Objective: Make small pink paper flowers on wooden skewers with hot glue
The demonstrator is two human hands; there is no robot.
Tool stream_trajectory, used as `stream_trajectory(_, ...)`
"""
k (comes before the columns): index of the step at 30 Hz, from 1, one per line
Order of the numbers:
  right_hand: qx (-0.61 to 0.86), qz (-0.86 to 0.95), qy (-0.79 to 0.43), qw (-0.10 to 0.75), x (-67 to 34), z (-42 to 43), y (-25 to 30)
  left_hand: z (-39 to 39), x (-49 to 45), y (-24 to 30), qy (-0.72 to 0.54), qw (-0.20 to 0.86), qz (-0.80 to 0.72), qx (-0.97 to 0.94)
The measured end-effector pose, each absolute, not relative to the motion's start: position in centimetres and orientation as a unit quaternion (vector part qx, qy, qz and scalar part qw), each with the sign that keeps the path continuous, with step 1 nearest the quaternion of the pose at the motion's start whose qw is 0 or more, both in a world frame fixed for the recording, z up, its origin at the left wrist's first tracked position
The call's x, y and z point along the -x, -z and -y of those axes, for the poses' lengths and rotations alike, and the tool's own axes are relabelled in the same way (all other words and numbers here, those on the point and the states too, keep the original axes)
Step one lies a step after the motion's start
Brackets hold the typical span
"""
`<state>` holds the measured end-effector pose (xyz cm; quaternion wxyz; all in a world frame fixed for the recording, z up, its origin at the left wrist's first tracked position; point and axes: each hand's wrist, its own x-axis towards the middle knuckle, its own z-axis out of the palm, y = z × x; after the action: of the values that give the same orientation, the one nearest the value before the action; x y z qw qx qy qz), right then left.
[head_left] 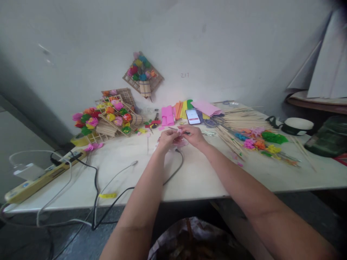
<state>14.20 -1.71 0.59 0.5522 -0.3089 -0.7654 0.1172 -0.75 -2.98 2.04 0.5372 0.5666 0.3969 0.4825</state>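
Observation:
Both my hands meet over the middle of the white table (195,177). My left hand (166,139) has its fingers curled round a small pink paper flower piece (180,141). My right hand (193,134) pinches the same pink piece together with a thin wooden stick (173,128) that points left. More pink paper lies under the hands, partly hidden. A black cable (173,169) runs from under my hands toward the table's front edge.
Stick baskets of paper flowers (108,117) lie at the back left; another hangs on the wall (143,76). Coloured paper sheets (187,108), a phone (193,116), scissors (211,122), a pile of sticks (244,119), finished flowers (260,142), a power strip (40,177).

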Motion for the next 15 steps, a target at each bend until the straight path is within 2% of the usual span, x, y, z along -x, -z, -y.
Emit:
stream_trajectory(5,0.304,0.758,-0.081,0.571,-14.7,1.6,-1.0,2.8,0.8,-2.1,-0.534,0.504,-0.384,-0.559)
stream_trajectory(11,0.545,0.596,-0.083,0.584,-18.5,0.6,-1.3,2.3,1.1,-1.9,-0.603,0.487,-0.345,-0.529)
stream_trajectory(15,0.583,0.516,-0.127,0.614,-20.6,0.1,-1.2,2.3,0.9,-1.8,-0.606,0.491,-0.342,-0.525)
